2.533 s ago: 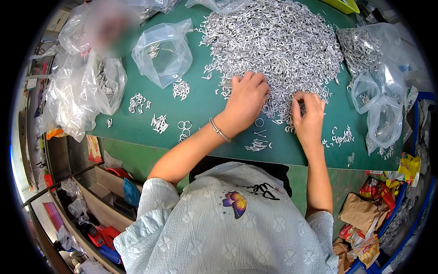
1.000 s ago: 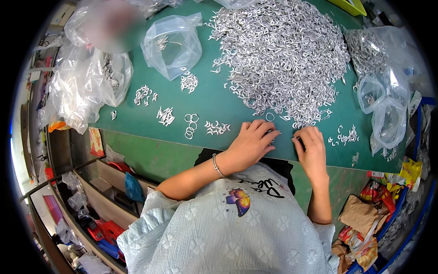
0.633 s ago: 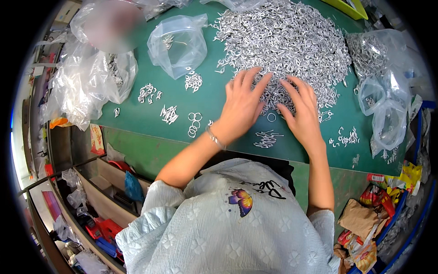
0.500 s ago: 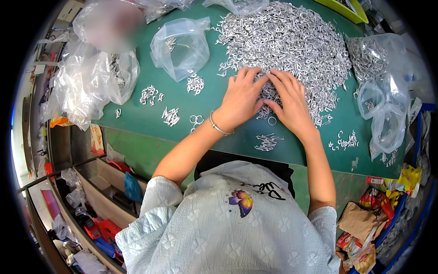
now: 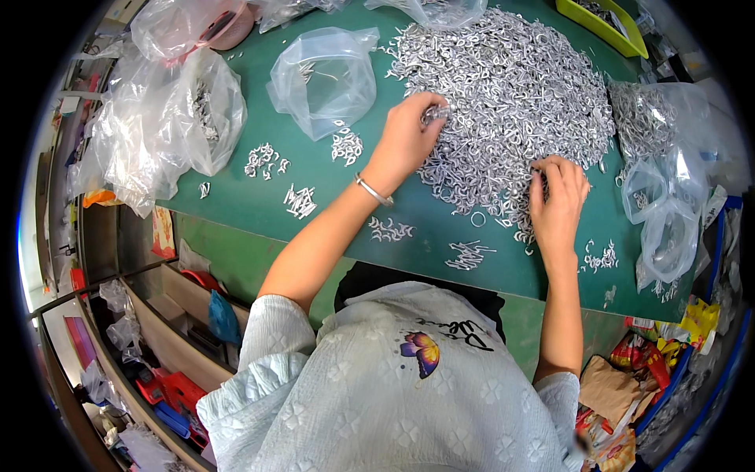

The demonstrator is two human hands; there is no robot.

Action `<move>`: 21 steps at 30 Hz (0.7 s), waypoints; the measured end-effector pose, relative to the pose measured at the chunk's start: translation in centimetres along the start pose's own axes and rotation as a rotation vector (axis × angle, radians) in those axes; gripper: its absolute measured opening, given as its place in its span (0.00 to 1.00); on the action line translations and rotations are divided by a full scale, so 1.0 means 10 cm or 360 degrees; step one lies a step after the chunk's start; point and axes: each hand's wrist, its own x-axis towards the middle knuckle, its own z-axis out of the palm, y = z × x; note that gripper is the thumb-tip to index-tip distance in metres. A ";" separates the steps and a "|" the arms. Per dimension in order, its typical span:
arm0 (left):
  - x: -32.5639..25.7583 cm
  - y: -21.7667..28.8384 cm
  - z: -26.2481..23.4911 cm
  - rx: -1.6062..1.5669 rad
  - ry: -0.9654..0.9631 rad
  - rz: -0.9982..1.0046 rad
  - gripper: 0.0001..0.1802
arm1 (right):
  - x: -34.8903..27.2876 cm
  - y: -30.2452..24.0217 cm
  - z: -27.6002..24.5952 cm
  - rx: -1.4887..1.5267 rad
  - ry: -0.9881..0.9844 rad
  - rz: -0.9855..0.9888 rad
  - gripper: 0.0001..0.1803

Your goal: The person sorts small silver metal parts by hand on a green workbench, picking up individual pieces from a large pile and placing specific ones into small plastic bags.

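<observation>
one metal heap (image 5: 511, 94), two hands (image 5: 407, 134) (image 5: 560, 200)

Small silvery metal pieces (image 5: 507, 102), curved and looped, lie heaped loosely every which way on the green table (image 5: 255, 211). The left hand (image 5: 407, 135) cups a clump of them; the right hand (image 5: 561, 200) touches the heap's near right edge.

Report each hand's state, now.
Left hand: half-closed at the left edge of the pile; grip cannot be told.
Right hand: half-closed at the pile's lower right; grip cannot be told.
</observation>
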 end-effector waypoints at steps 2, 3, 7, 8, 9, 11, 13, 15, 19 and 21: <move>0.09 0.07 -0.04 -0.0190 -0.0097 -0.0337 0.15 | 0.03 -0.17 0.01 0.0374 -0.0097 -0.0148 0.14; 0.10 0.07 -0.03 -0.0431 -0.0056 -0.0268 0.15 | 0.03 -0.31 0.00 0.0396 -0.0189 -0.0214 0.15; -0.02 0.02 -0.04 -0.0002 0.0078 0.0246 0.17 | -0.05 -0.24 0.12 0.0242 -0.0315 -0.0358 0.16; -0.07 0.04 -0.06 0.0112 0.0103 0.0357 0.17 | -0.06 -0.17 0.10 0.0226 -0.0301 -0.0317 0.16; -0.14 0.06 -0.08 0.0230 0.0131 0.0462 0.17 | -0.07 -0.13 0.06 0.0214 -0.0291 -0.0281 0.15; -0.31 0.15 -0.12 0.0409 -0.0147 0.0487 0.16 | -0.10 -0.05 0.02 0.0189 -0.0242 -0.0217 0.13; -0.48 0.22 -0.09 0.0622 -0.0320 0.0471 0.15 | -0.13 0.01 0.01 0.0260 -0.0180 -0.0148 0.13; -0.54 0.17 -0.04 0.0613 -0.0305 0.0477 0.13 | -0.14 0.02 0.00 0.0298 -0.0125 -0.0055 0.12; -0.56 0.06 0.05 0.0429 -0.0267 0.0400 0.11 | -0.14 -0.01 -0.08 0.0291 -0.0079 0.0068 0.08; -0.52 0.04 0.05 0.0335 -0.0248 0.0372 0.11 | -0.15 0.03 -0.11 0.0317 -0.0069 0.0046 0.06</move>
